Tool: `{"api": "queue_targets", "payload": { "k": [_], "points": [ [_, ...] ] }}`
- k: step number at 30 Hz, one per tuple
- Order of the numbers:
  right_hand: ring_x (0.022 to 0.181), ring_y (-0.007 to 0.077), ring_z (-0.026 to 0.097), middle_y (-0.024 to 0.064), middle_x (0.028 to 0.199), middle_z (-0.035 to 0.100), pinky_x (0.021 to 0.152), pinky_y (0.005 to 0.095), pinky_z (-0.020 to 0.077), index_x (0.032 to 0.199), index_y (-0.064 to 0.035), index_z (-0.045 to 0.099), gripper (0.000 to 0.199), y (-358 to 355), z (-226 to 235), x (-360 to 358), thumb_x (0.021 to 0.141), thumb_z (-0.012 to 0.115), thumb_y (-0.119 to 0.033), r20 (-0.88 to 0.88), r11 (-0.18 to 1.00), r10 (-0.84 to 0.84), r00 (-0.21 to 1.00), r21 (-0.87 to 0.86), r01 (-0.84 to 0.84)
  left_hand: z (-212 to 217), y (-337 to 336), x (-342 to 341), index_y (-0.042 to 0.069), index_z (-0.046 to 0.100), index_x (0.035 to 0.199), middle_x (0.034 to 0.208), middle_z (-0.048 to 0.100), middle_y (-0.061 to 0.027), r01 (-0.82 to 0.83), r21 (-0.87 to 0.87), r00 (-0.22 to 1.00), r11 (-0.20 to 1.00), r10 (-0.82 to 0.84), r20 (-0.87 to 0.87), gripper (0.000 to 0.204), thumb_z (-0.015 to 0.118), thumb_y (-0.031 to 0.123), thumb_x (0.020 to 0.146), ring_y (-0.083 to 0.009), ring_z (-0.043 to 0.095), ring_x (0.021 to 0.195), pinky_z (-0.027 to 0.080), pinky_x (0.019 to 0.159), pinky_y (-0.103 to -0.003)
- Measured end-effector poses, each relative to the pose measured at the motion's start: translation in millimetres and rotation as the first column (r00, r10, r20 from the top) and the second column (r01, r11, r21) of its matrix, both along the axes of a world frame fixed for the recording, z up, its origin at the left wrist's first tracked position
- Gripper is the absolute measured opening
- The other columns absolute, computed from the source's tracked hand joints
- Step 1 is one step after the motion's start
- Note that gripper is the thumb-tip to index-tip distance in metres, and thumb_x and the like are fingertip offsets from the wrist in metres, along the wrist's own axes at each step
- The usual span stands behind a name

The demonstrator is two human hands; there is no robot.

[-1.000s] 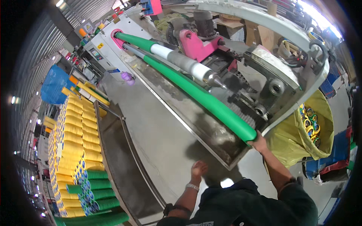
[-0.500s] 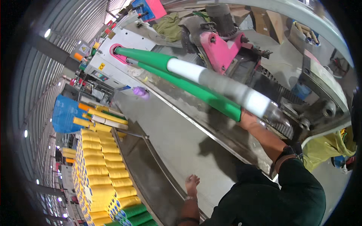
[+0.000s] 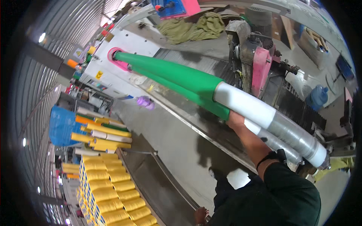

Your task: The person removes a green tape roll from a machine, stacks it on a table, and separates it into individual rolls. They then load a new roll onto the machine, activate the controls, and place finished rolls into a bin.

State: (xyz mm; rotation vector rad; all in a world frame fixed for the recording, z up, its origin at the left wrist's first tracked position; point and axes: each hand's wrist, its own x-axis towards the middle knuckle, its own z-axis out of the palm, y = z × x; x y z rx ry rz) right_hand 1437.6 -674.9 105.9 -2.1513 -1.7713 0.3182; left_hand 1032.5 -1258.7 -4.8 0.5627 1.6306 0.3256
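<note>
Two long rollers lie side by side, slanting from upper left to lower right. Green sheet material covers the far part of the upper roller (image 3: 173, 71), then a white band and a clear-wrapped silvery end follow. On the lower roller a green sleeve (image 3: 181, 90) stops at my right hand (image 3: 236, 119). This hand wraps round that sleeve's end, its fingers partly hidden beneath the upper roller. Low in the view, my left hand (image 3: 201, 214) has curled fingers beside a metal rail (image 3: 177, 188); what it holds, if anything, cannot be made out.
Stacked yellow rolls (image 3: 109, 192) stand at lower left, with loose yellow and white tubes (image 3: 105, 132) beyond them. A white machine housing (image 3: 109, 64) carries the rollers' far ends. Pink machine parts (image 3: 261, 71) and a blue water bottle (image 3: 317, 96) are at right.
The view has shifted. The upper roller's motion blur has gone, and more of the lower roller shows past my right hand. My left hand has dropped to the lower edge, its fingers more curled.
</note>
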Motion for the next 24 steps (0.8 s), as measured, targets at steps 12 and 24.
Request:
{"api": "queue_targets", "payload": {
  "k": [12, 24],
  "points": [
    [0.127, 0.0344, 0.055, 0.0228, 0.131, 0.06, 0.111, 0.0439, 0.0394, 0.126, -0.0053, 0.062, 0.048, 27, 64, -16, 0.083, 0.067, -0.024, -0.053, 0.965, -0.125, 0.991, -0.237, 0.109, 179, 540, -103, 0.008, 0.056, 0.09, 0.088, 0.052, -0.0003, 0.028, 0.837, 0.992, 0.547, 0.087, -0.09, 0.007, 0.059, 0.002, 0.092, -0.0099, 0.048, 0.081, 0.041, 0.069, -0.024],
    [0.134, 0.0414, 0.046, 0.0241, 0.141, 0.051, 0.113, 0.0524, 0.0347, 0.142, -0.006, 0.047, 0.068, 3, 63, -17, 0.083, 0.071, -0.03, 0.102, 0.974, -0.037, 0.994, -0.219, 0.059, 517, 822, 140, -0.002, 0.045, 0.144, 0.144, 0.051, -0.0191, 0.431, 0.838, 0.873, -0.336, -0.081, -0.481, 0.057, 0.065, 0.003, 0.09, -0.0293, 0.05, 0.134, 0.037, 0.113, -0.042]
  ]
}}
